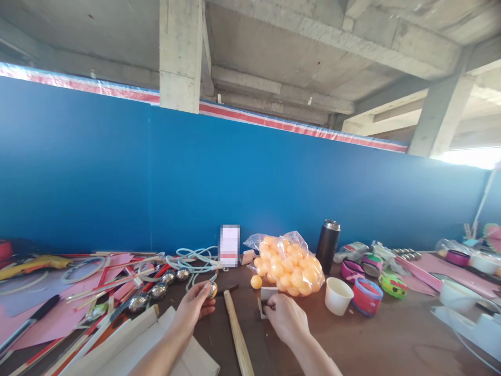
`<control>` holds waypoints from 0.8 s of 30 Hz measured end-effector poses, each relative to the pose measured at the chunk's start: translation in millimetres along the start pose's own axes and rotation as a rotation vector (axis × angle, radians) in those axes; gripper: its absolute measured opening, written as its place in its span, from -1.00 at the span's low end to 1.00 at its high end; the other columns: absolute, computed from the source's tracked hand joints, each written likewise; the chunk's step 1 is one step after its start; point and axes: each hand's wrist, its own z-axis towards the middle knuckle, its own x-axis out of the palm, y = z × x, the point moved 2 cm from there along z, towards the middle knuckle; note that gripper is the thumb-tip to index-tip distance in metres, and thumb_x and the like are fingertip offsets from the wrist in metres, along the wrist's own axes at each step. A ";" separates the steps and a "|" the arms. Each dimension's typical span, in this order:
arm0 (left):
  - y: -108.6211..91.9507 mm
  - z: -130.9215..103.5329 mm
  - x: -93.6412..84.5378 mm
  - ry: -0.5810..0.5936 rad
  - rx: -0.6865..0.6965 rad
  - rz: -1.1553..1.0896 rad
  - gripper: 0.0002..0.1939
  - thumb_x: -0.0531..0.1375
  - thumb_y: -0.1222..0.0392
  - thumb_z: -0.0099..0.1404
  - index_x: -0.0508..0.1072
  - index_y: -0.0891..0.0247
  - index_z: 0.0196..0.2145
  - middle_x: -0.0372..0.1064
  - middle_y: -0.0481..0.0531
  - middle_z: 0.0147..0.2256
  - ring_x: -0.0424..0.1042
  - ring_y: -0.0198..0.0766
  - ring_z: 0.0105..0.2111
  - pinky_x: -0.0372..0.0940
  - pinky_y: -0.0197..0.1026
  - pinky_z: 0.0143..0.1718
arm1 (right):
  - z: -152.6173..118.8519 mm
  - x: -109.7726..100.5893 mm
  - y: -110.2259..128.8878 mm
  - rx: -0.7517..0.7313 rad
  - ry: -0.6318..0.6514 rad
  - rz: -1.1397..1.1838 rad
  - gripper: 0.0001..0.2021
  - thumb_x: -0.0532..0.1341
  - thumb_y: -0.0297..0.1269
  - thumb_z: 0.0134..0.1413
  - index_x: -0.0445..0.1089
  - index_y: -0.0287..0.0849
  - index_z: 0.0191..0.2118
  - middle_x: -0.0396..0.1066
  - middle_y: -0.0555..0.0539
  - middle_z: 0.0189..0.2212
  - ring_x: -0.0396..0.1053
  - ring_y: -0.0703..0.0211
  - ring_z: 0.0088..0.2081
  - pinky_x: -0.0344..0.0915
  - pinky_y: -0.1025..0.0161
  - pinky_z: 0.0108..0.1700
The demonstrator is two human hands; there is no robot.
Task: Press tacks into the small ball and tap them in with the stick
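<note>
My left hand (194,305) is closed on a shiny silver ball (212,289), pinched between thumb and fingertips above the brown table. My right hand (287,317) is closed at a small pale open box or card (268,292); its fingers hide whatever is in them. Between my hands lies a hammer (238,334), its wooden handle toward me and its dark head partly behind my left fingers. A loose orange ping-pong ball (256,282) rests just beyond my right hand. Behind it is a clear plastic bag (291,266) full of more orange balls.
Right of the bag stand a black bottle (327,245), a white paper cup (338,296) and colourful bands (367,295). To the left lie several silver balls (158,290), pale tubing (191,258), a yellow glue gun (37,265) and cardboard (136,344). A blue wall (250,183) closes the back.
</note>
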 end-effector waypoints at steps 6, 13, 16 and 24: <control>-0.8 -0.5 0.1 0.000 -0.002 0.028 -0.68 0.23 0.11 0.05 0.40 0.30 -0.22 0.41 0.09 -0.36 0.42 -0.32 -0.51 0.37 -0.25 -0.49 | -1.6 -1.9 2.0 -0.013 -0.035 0.001 -0.87 0.10 -0.18 -0.02 0.37 -0.02 -0.43 0.44 0.07 -0.39 0.38 0.22 -0.33 0.05 0.36 -0.47; 1.4 1.2 -1.6 0.033 -0.004 0.067 -0.62 0.22 0.05 0.05 0.38 0.29 -0.19 0.39 0.08 -0.32 0.42 -0.32 -0.47 0.37 -0.24 -0.45 | 0.3 -0.7 3.2 -0.039 -0.076 0.054 -0.89 0.08 -0.25 -0.03 0.32 -0.04 -0.46 0.44 0.07 -0.41 0.36 0.22 -0.38 -0.03 0.36 -0.51; 2.1 2.6 -1.8 0.042 0.003 0.082 -0.59 0.22 0.02 0.04 0.37 0.28 -0.18 0.39 0.09 -0.30 0.42 -0.31 -0.46 0.38 -0.23 -0.43 | 0.5 0.3 2.1 -0.042 -0.076 0.058 -0.90 0.09 -0.23 -0.05 0.33 -0.04 -0.47 0.44 0.06 -0.42 0.36 0.20 -0.38 -0.03 0.35 -0.50; 0.9 1.2 -0.9 0.055 0.005 0.085 -0.58 0.22 0.01 0.03 0.37 0.29 -0.18 0.38 0.08 -0.32 0.41 -0.32 -0.46 0.37 -0.23 -0.43 | 0.3 2.5 -0.8 -0.030 -0.043 0.053 -0.88 0.09 -0.23 -0.07 0.37 -0.01 -0.47 0.43 0.05 -0.44 0.35 0.17 -0.39 -0.03 0.32 -0.49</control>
